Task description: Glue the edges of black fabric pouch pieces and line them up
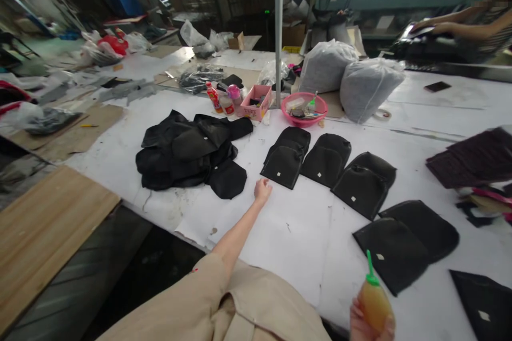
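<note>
My right hand [360,319] is wrapped round a squeeze bottle [375,306] of amber liquid with a green nozzle, held upright at the lower right. My left hand [263,192] is over the white table, its fingers curled in and no object visible in them. Just beyond it lies a black leather-like piece [282,165] with a small pale square on it. Similar folded black pieces, such as one in the row's middle [362,186] and one near the bottle [392,250], curve off to the right. Left of my left hand sits a heap of black pieces [188,149].
Across the table [296,234] stand a pink basket [304,120], a pink box [256,104] and a red-capped bottle [213,97] beside a metal pole [279,32]. Behind are stuffed white bags [370,85]. A person's arms [452,21] show at the far right. A wooden board [52,240] lies left.
</note>
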A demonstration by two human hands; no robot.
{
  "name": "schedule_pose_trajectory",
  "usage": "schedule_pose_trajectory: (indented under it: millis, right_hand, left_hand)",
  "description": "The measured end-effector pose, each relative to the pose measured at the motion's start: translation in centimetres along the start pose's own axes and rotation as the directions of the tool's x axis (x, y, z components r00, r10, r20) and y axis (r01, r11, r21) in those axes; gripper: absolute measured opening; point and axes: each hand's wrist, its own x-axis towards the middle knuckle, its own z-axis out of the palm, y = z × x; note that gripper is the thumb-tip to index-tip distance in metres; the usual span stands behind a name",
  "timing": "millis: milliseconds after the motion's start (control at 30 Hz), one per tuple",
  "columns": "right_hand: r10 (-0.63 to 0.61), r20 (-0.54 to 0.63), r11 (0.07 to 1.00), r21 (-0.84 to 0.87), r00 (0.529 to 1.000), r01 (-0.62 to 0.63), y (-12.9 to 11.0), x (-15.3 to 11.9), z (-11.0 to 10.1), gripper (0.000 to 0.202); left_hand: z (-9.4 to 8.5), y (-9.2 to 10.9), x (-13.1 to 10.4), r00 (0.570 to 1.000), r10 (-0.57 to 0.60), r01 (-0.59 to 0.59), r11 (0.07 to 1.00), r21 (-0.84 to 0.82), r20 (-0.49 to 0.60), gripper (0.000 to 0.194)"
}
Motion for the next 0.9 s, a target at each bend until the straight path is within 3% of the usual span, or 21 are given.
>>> schedule_pose_trajectory:
  millis: [67,133,200,300,433,533,633,767,833,900]
  right_hand:
    - [0.043,-0.029,0.999,-0.010,0.999,-0.043,0.2,-0.2,0.2,0.057]
    - [0.071,-0.033,0.997,-0.034,0.997,-0.072,0.5,-0.2,0.3,0.055]
    - [0.074,-0.004,0.995,-0.065,0.997,-0.074,0.9,-0.2,0.4,0.058]
    - [0.058,0.031,0.995,-0.082,0.998,-0.055,1.4,0.0,1.0,0.060]
    - [0.096,0.005,0.994,-0.056,0.995,-0.095,2.0,-0.1,2.7,0.059]
    - [0.119,0.009,0.992,-0.053,0.993,-0.118,2.3,-0.4,4.0,0.063]
    - [0.124,0.029,0.990,-0.078,0.992,-0.122,2.6,-0.7,5.1,0.060]
    - [0.149,0.064,0.985,-0.098,0.987,-0.143,3.0,-0.8,6.2,0.059]
    - [0.173,0.083,0.981,-0.102,0.981,-0.165,3.2,-0.6,6.6,0.061]
    - [0.192,0.088,0.977,-0.106,0.977,-0.183,3.3,-0.5,7.0,0.063]
  left_hand:
    - [-3.3,-1.1,-0.9,0.978,0.207,-0.189,0.940,0.283,-0.033,0.039]
    - [-6.7,-2.1,-1.0,0.925,0.379,-0.276,0.731,0.624,-0.035,0.046]
    - [-9.7,-2.8,-0.6,0.923,0.384,-0.206,0.549,0.810,-0.026,0.040]
    - [-12.8,-3.2,0.5,0.943,0.328,-0.197,0.413,0.889,0.056,0.023]
    - [-15.1,-3.7,0.5,0.901,0.361,-0.372,0.364,0.854,0.239,0.023]
    - [-16.7,-5.0,-0.8,0.877,0.369,-0.434,0.328,0.839,0.309,0.021]
    - [-18.7,-6.5,-2.0,0.884,0.343,-0.434,0.350,0.830,0.317,0.022]
    - [-20.5,-6.5,-1.7,0.828,0.318,-0.561,0.436,0.704,0.462,0.020]
    - [-20.9,-5.6,-0.4,0.839,0.315,-0.543,0.506,0.670,0.443,0.021]
    - [-20.9,-4.4,1.6,0.891,0.345,-0.445,0.527,0.724,0.296,0.022]
